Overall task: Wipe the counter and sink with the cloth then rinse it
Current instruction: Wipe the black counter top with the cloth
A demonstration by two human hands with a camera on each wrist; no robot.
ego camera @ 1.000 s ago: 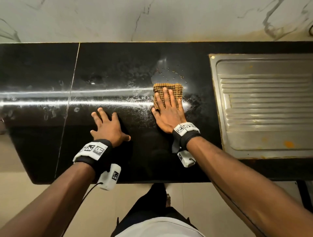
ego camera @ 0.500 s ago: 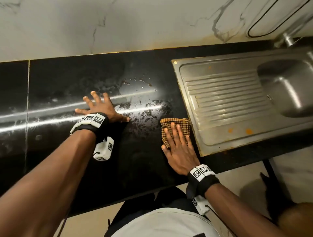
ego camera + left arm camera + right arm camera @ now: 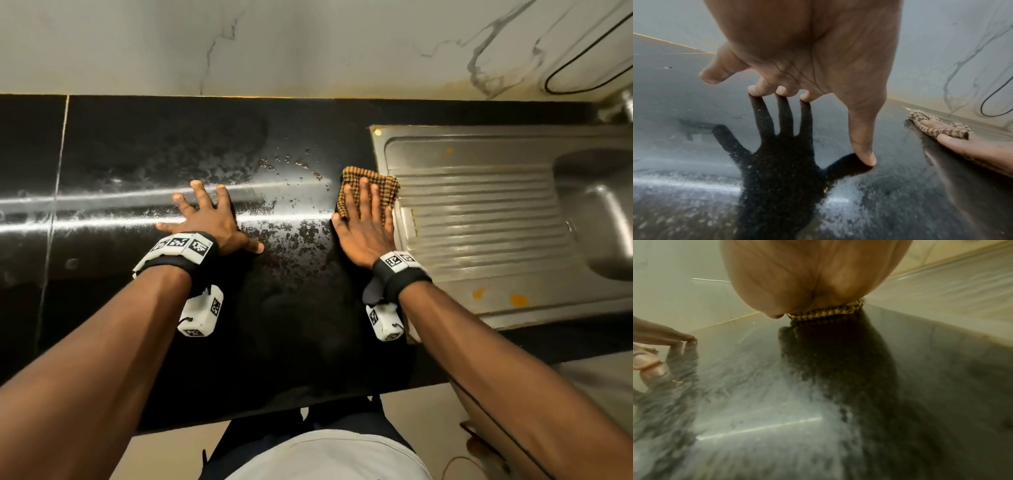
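Counter (image 3: 144, 154): cloth (image 3: 370, 192) flat under right hand (image 3: 364, 233).

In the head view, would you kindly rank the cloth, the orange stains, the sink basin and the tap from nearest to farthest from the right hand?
1. Cloth, under the right hand.
2. Orange stains, front right on the drainboard.
3. Sink basin, far right.
4. Tap, back right corner.
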